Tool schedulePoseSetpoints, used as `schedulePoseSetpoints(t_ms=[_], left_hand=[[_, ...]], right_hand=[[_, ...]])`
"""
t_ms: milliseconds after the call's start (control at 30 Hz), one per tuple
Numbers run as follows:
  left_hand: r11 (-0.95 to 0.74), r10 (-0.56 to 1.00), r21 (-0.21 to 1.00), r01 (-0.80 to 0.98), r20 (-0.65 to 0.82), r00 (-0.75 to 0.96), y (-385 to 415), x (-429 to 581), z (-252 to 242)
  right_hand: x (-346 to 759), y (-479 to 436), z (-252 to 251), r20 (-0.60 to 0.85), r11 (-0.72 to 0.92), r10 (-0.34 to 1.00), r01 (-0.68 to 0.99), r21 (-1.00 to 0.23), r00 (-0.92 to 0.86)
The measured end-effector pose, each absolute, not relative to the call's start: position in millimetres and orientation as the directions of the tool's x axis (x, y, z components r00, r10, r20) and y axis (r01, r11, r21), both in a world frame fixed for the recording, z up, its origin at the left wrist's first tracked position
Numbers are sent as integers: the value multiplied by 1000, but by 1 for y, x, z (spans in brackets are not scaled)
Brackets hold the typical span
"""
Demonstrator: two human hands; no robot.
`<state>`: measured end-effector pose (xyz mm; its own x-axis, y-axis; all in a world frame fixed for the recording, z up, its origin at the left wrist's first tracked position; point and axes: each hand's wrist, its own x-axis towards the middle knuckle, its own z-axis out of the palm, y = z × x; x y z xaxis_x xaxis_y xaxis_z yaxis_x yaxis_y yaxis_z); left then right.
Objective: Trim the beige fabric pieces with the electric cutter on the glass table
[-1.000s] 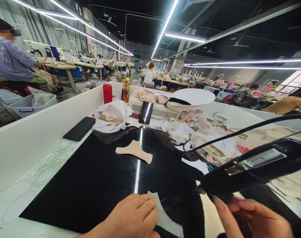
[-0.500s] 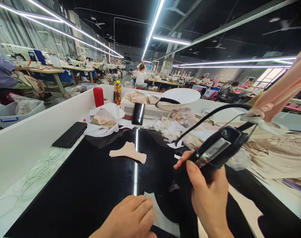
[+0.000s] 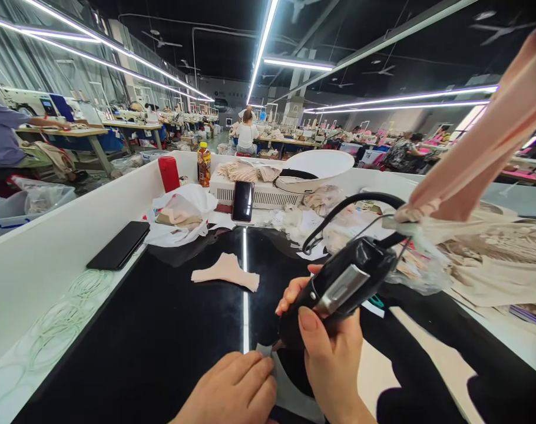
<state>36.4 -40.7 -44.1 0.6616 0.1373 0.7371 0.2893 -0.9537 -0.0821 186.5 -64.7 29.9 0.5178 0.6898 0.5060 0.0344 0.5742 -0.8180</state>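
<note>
My right hand (image 3: 332, 347) is wrapped round a black corded power tool (image 3: 341, 288) with a silver metal plate on its side. The tool's lower end meets the corner of a thin grey curved piece (image 3: 292, 386) lying on a black glossy board (image 3: 162, 330). My left hand (image 3: 235, 388) lies over that piece's left edge, fingers curled and pressed together on it. Its fingertips are close to the tool's lower end. Farther up the board rests a small peach fabric piece (image 3: 226, 271) with a curved outline, touched by neither hand.
Peach cloth (image 3: 471, 135) tied to the tool's cord stretches up to the right. Pale fabric pieces (image 3: 374, 377) lie at right. Around the board are a black phone-like case (image 3: 118, 244), green cord (image 3: 60, 318), a plastic bag (image 3: 179, 215), a phone (image 3: 242, 201) and a bottle (image 3: 204, 165).
My right hand has brought the tool left and down, to the grey piece beside my left hand. The left hand stays pressed on the piece. The view has shifted slightly.
</note>
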Motion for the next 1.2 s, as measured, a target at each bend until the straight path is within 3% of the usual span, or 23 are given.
schedulePoseSetpoints(t_ms=[900,1200], left_hand=[[-952,131,-87,295,752,646,-41,36,-44],[-952,131,-92,291,738,662,-40,36,-46]], right_hand=[[196,-64,21,505,553,703,62,-831,501],[187,-59,26,450,552,730,-55,-832,515]])
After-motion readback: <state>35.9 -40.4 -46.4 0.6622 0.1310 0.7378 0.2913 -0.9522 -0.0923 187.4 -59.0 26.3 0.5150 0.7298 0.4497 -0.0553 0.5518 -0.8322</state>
